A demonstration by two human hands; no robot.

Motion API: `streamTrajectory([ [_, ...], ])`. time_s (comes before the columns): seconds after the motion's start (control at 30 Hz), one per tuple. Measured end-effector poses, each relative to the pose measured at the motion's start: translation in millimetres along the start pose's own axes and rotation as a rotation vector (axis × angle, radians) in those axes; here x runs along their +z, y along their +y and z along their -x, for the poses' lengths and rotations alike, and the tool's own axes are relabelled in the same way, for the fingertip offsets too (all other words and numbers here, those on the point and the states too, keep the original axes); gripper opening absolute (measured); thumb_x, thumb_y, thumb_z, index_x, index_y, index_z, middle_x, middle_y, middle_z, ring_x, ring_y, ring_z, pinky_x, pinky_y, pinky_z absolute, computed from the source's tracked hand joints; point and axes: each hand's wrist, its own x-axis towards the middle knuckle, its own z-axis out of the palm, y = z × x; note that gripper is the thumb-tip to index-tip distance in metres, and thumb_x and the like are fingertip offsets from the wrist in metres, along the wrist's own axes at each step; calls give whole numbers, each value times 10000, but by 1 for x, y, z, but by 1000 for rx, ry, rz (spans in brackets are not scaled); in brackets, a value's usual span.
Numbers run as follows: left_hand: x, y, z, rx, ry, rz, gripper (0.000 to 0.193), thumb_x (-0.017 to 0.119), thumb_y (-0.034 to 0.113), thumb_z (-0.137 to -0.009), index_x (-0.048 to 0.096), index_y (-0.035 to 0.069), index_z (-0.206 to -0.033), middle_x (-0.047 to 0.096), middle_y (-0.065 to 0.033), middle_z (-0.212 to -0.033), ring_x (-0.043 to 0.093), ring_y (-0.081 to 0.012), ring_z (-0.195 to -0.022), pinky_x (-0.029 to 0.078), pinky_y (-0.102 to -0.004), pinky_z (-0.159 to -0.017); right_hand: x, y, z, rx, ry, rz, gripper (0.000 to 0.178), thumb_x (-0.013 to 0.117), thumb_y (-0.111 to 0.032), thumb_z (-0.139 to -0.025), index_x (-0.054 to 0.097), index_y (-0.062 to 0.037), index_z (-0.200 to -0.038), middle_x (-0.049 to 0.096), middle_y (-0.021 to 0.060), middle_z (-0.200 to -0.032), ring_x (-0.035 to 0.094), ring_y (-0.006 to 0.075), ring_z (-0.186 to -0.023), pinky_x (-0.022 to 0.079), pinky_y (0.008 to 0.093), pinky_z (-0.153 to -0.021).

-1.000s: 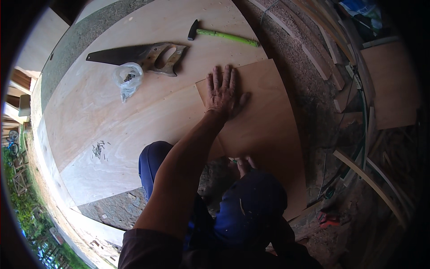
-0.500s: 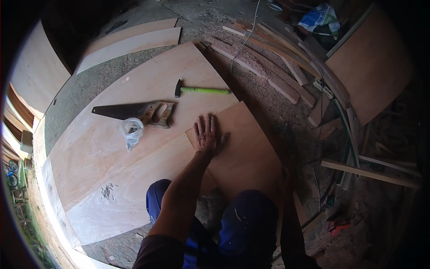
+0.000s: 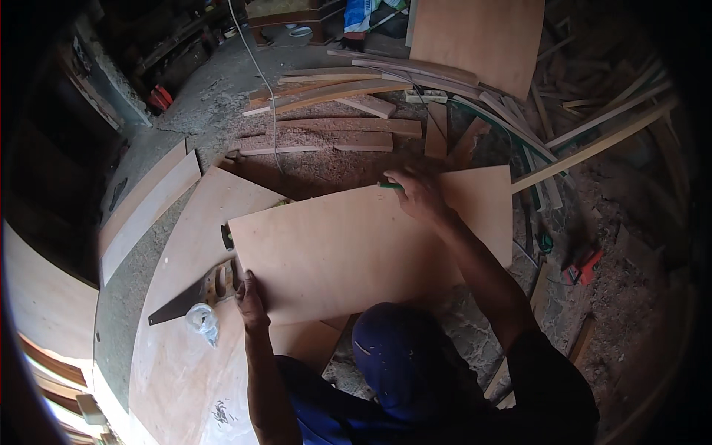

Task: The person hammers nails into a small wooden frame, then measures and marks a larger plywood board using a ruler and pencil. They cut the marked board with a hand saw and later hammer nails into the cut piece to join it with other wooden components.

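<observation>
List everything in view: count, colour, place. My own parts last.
Panel: one, light brown, centre
Pencil: one, green, at the panel's far edge
Saw: one, dark, left of the panel
Sheeting: count unclear, pale, under the saw
Clear bag: one, whitish, by the saw
Hammer: one, dark head, mostly behind the panel
Nails: uncounted pile, dark, lower left
Strips: many, brown, beyond the panel
Planks: two, pale, left floor
Board: one, brown, at the top
Sack: one, blue and white, top centre
Cord: one, pale, upper left
Red things: two, red, right and upper left
Legs: two, blue, bottom centre
Left hand: one, bare, panel's left edge
Right hand: one, bare, holding the pencil
</observation>
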Motion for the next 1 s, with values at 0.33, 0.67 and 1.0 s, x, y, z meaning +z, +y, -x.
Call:
streamTrajectory([
  [0.33, -20, -22, 35, -178, 284, 181, 500, 499, 430, -1059, 602, -20, -1250, 659, -127, -1058, 639, -242, -902, 555, -394, -773, -2, 18, 30, 118, 271, -217, 439, 659, 41, -851, 612, -87, -1268, 636, 151, -1149, 646, 335, -1059, 536, 418, -869],
  [0.67, -37, -72, 23, -268, 240, 152, 592, 479, 466, -1053, 568, -59, -1311, 635, -192, -1218, 639, -317, -1044, 558, -454, -871, 33, 96, 136, 367, 241, -1055, 317, 604, -131, -984, 599, -30, -1285, 637, 102, -1020, 661, 182, -903, 496, 322, -734],
  [1.0, -51, -60, 37, -297, 499, 342, 673, 406, 495, -1062, 470, -78, -1409, 518, -223, -1430, 573, -370, -1224, 514, -483, -1016, 169, 97, 95, 1056, -265, -409, 368, 595, -333, -998, 662, -34, -1202, 699, 148, -945, 669, 253, -878, 515, 382, -799],
])
